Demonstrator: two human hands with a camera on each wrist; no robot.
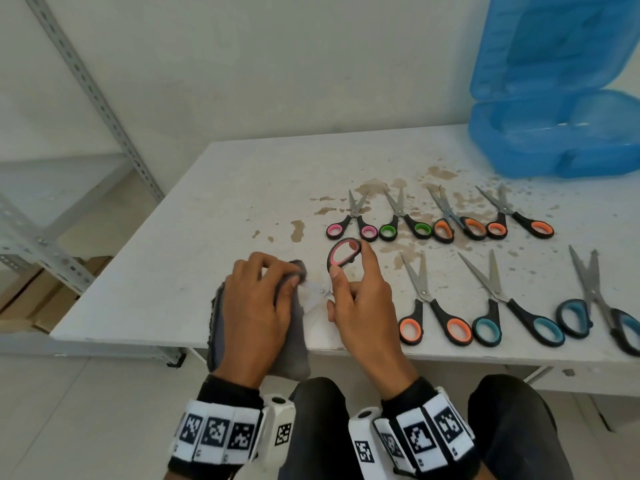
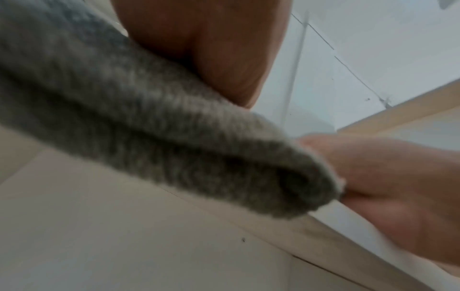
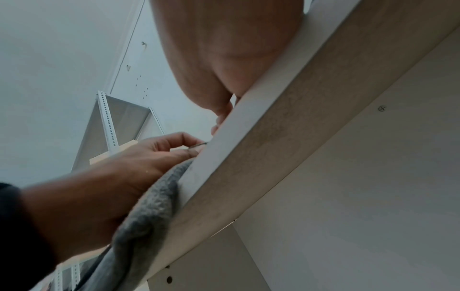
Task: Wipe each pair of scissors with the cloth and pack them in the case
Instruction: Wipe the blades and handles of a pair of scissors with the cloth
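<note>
My left hand (image 1: pixel 277 285) grips a grey cloth (image 1: pixel 294 334) at the table's front edge and folds it round the blades (image 1: pixel 317 292) of the pink-handled scissors (image 1: pixel 344 252). My right hand (image 1: pixel 349 271) holds those scissors by the handles, with thumb and index finger on the upper loop. In the right wrist view the left hand (image 3: pixel 154 155) pinches the thin blade (image 3: pixel 199 145) above the cloth (image 3: pixel 149 206). The left wrist view is mostly filled by the cloth (image 2: pixel 174 128). The blue case (image 1: pixel 554 133) stands open at the back right.
Several other scissors lie on the white table (image 1: pixel 225 202) in two rows right of my hands, among them a pink pair (image 1: pixel 353 226) and a teal pair (image 1: pixel 599 317). Brown stains mark the tabletop. A metal shelf frame (image 1: pixel 86 84) stands at the left.
</note>
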